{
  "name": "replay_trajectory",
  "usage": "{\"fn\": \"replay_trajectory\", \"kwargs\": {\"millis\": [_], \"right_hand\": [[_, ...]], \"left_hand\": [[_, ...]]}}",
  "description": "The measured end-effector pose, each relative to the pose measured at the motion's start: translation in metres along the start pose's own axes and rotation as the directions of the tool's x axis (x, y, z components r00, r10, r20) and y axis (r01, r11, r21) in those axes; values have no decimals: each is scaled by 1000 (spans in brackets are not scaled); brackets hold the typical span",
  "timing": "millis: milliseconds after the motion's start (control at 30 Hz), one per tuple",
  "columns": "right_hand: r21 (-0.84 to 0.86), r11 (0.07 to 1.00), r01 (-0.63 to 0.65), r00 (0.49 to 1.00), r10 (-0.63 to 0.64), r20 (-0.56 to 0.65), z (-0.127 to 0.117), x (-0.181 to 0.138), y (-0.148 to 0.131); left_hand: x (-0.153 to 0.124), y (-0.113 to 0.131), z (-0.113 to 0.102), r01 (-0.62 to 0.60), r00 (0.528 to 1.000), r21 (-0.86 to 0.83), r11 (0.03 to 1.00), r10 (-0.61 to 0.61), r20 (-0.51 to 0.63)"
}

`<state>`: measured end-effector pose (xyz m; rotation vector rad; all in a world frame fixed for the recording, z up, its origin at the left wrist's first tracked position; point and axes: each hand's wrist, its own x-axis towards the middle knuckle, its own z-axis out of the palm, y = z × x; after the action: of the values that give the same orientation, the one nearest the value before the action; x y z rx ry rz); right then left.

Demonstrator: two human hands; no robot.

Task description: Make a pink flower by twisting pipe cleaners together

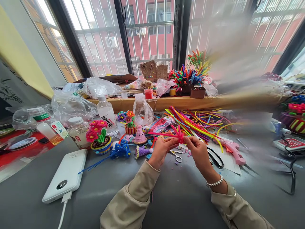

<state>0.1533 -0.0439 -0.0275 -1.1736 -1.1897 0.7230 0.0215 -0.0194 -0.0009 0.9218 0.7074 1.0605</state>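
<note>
A bright pink pipe-cleaner flower (179, 135) with loops and loose ends is held between both hands above the grey table. My left hand (164, 149) pinches it from the left, where pink stems stick out past the fingers. On its right side, the fingers of my right hand (196, 150) are closed on it. Below the hands lie white-handled scissors (176, 156) and small scraps. Black-handled scissors (216, 159) rest just right of my right hand. Near my left wrist are a purple striped cone (142, 152) and a blue pipe-cleaner flower (120, 150).
A pink glue gun (232, 150) lies at the right, beside a pile of coloured pipe cleaners (190, 124). To the left stand a power bank (68, 175) with a cable, a potted pink flower (100, 136) and bottles (106, 114). A wooden ledge (114, 105) runs behind.
</note>
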Motion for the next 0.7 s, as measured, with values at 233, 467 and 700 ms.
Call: {"fn": "replay_trajectory", "kwargs": {"millis": [233, 467, 700], "right_hand": [[145, 975, -167, 982, 152, 109, -7, 8, -5], [333, 914, -233, 972, 204, 121, 2, 0, -7], [391, 881, -265, 964, 230, 136, 8, -3, -5]], "left_hand": [[2, 0, -1, 31, 999, 19, 999, -30, -43], [2, -6, -2, 38, 998, -72, 997, -41, -46], [1, -4, 0, 7, 996, -49, 999, -11, -93]]}}
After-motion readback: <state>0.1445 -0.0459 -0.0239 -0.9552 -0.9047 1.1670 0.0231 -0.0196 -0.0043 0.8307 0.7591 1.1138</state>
